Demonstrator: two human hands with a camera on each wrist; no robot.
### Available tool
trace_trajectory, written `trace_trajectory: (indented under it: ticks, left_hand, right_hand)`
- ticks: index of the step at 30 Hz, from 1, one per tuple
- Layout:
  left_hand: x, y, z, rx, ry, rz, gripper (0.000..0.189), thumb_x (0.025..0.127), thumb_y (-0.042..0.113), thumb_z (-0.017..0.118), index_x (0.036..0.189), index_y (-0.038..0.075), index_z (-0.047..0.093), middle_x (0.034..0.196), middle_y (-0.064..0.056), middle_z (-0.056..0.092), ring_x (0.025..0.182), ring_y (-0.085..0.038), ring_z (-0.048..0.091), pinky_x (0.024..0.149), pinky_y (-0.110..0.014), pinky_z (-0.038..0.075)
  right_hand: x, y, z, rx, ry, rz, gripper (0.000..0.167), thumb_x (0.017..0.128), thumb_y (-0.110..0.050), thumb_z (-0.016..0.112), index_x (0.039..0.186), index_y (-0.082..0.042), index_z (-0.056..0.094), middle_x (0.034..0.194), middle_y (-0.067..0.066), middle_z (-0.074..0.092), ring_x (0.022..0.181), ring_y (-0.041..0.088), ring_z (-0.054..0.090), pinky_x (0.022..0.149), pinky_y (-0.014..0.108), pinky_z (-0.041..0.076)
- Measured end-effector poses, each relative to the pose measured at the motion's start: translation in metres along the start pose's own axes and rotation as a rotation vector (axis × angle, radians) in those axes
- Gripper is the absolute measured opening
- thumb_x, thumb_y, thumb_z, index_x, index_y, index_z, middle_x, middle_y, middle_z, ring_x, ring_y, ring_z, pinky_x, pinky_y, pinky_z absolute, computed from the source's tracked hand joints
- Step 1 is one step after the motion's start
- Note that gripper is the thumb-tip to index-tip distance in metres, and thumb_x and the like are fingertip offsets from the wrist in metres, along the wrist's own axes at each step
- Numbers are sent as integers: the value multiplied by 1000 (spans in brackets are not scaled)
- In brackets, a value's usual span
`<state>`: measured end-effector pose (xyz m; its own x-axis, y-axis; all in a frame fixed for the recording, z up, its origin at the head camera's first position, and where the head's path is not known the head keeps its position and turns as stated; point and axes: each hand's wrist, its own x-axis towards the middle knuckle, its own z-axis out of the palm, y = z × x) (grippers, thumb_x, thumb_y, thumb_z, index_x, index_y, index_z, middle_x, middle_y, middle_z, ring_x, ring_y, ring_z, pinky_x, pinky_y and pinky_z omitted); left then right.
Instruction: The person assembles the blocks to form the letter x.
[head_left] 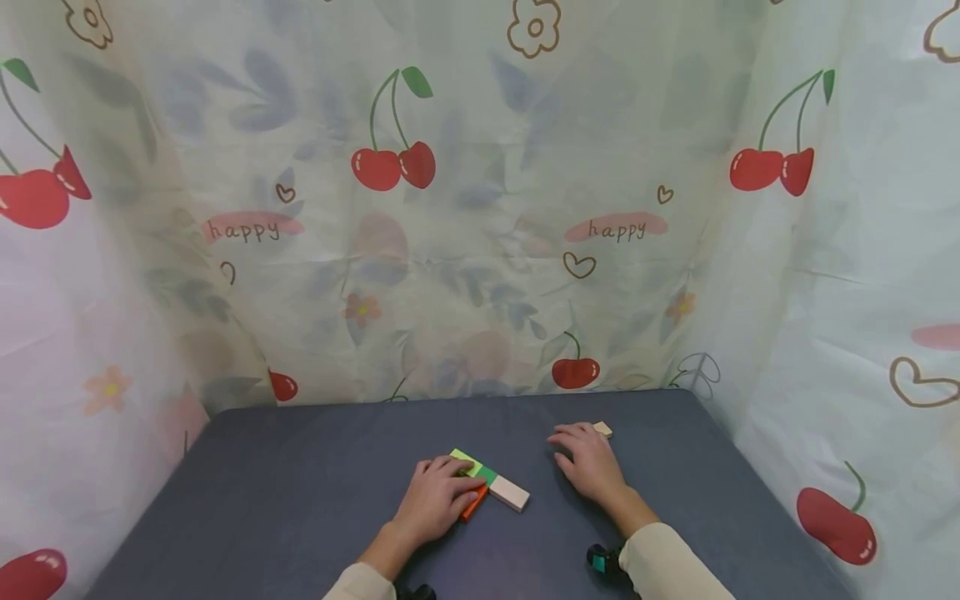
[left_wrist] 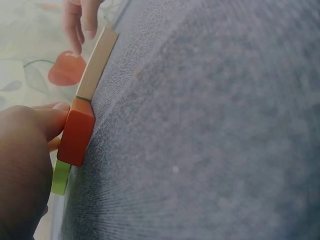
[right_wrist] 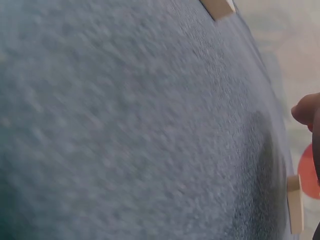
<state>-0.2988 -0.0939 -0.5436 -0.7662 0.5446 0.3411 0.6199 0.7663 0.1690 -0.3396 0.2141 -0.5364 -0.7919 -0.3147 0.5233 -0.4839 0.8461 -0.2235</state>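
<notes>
My left hand (head_left: pixel 435 500) lies over a group of coloured blocks, fingers reaching across the lime block (head_left: pixel 462 456) and green block (head_left: pixel 487 475). Its thumb rests on the orange block (left_wrist: pixel 77 132), which meets the row at an angle. At the row's near right end is a pale wooden block (head_left: pixel 510 493). Part of the lime block is hidden under the fingers. To the right, my right hand (head_left: pixel 590 462) is held above the table with loosely bent fingers and nothing in them. Just behind it a small wooden block (head_left: pixel 603 429) shows, partly covered by the hand.
The blocks lie on a dark grey cloth-covered table (head_left: pixel 300 483). A printed curtain (head_left: pixel 465 275) with cherries and flowers hangs behind the table and along both sides. A black wrist device (head_left: pixel 602 560) sits by the right sleeve.
</notes>
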Motion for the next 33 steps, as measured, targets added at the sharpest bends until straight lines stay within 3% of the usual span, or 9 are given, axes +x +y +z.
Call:
trace_trajectory:
  ticks: [11, 25, 33]
  left_hand:
    - [1, 1, -1, -4, -26, -19, 31, 97, 41, 57, 127, 37, 66, 133, 6, 56, 123, -20, 47, 93, -51, 35]
    - [1, 4, -4, -41, -43, -46, 31, 97, 41, 57, 126, 36, 66, 133, 7, 55, 123, -20, 47, 92, -49, 35]
    - [1, 3, -3, -44, -46, -48, 31, 98, 41, 56, 127, 37, 65, 134, 7, 55, 124, -20, 46, 92, -49, 35]
  right_hand:
    - [2, 17, -5, -123, -63, 81, 43, 80, -19, 78, 122, -16, 69, 133, 9, 59, 128, 36, 43, 101, 61, 28]
    - [8, 34, -16, -122, -305, 202, 63, 85, -31, 74, 143, -17, 52, 149, 11, 42, 137, 42, 28, 104, 65, 19]
    - [9, 41, -23, -84, -413, 270, 64, 88, -34, 71, 145, -16, 48, 152, 13, 37, 137, 48, 25, 103, 69, 16]
